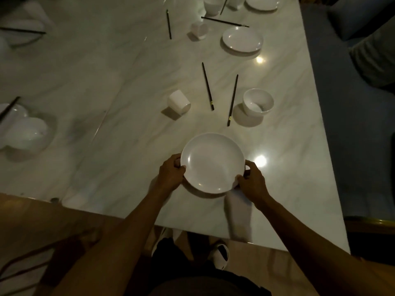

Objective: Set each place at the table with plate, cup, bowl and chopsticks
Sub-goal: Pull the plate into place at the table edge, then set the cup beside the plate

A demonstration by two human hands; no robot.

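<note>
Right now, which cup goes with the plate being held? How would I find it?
Start at the plate both hands hold near the marble table's edge. Look up and left: the white cup lies tipped on its side, left of two chopsticks, unlike the upright bowl.

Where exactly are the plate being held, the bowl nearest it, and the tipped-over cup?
plate [210, 162], head view, middle of its inner face
bowl [257, 103], head view, inside wall below the rim
cup [178, 101], head view, its side wall
</note>
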